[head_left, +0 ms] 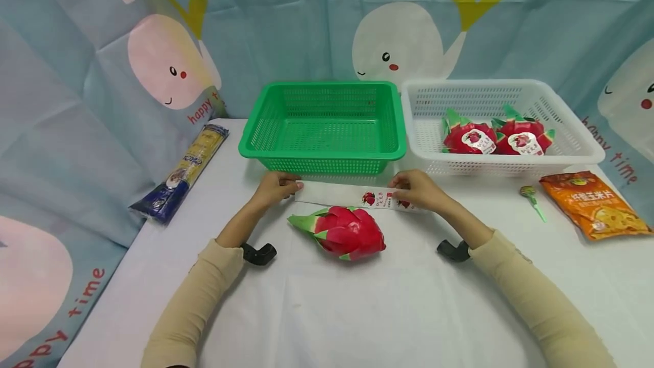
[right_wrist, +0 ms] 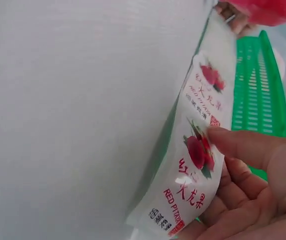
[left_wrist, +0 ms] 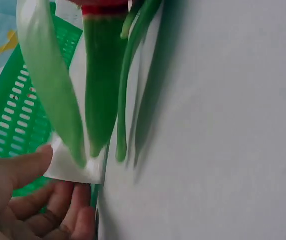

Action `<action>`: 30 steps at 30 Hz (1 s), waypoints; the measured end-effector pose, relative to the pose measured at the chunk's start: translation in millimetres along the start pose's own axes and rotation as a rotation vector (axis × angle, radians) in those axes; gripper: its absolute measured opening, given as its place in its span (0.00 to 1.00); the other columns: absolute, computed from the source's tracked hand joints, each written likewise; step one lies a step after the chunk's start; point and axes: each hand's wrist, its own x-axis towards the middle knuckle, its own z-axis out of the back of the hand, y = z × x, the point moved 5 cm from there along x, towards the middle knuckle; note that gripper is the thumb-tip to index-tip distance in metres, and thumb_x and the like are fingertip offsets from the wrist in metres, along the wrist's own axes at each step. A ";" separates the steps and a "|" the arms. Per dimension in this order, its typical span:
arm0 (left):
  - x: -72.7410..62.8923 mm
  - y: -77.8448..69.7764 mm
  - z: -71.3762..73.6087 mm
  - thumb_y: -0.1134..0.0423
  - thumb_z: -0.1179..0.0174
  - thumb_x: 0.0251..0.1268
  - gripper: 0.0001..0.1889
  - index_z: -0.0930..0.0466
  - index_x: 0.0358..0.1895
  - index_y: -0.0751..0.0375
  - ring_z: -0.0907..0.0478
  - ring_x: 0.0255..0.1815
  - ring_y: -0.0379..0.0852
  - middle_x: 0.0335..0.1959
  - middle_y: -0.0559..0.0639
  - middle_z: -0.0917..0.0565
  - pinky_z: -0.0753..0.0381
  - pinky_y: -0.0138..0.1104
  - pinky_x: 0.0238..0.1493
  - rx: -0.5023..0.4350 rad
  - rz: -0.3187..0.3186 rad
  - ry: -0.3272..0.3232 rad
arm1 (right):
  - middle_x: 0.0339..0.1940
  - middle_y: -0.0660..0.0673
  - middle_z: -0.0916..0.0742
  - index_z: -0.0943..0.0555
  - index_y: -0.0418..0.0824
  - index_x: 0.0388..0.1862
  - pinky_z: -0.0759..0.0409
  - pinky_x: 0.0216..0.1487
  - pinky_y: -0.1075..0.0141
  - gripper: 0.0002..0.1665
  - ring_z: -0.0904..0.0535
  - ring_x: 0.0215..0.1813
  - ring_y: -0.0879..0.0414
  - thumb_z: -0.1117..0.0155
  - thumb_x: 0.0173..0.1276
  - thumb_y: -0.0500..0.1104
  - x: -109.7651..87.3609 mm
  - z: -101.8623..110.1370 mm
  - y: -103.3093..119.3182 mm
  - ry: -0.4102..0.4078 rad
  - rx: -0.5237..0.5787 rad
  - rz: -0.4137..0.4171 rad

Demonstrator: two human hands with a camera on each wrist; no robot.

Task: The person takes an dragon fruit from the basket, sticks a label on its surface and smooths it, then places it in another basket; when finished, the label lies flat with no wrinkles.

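Observation:
A white label strip (head_left: 334,192) is stretched between both hands behind a red dragon fruit (head_left: 352,233) with green leaf tips. My left hand (head_left: 277,187) pinches the strip's blank left end between thumb and fingers. At the other end, my right hand (head_left: 416,188) pinches it where the printed stickers are. In the right wrist view two "RED PITAYA" stickers (right_wrist: 182,190) show on the strip, with the thumb pressing near one. Green leaves (left_wrist: 103,90) of the dragon fruit fill the upper part of the left wrist view, close over the strip's end.
Behind the hands stand a green basket (head_left: 322,164) and a white basket (head_left: 511,164), the latter holding two labelled dragon fruits (head_left: 472,139). A lollipop (head_left: 533,202) and an orange snack bag (head_left: 595,206) lie at right. A blue-and-yellow packet (head_left: 181,175) lies at far left.

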 end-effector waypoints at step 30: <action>-4.7 -37.3 -2.9 0.67 0.40 0.60 0.11 0.19 0.41 0.72 0.22 0.25 0.33 0.39 0.65 0.17 0.21 0.28 0.29 -0.140 -0.172 -0.028 | 0.44 0.43 0.14 0.18 0.38 0.47 0.24 0.42 0.69 0.14 0.25 0.42 0.61 0.40 0.62 0.32 -5.7 3.7 18.2 0.055 0.151 0.309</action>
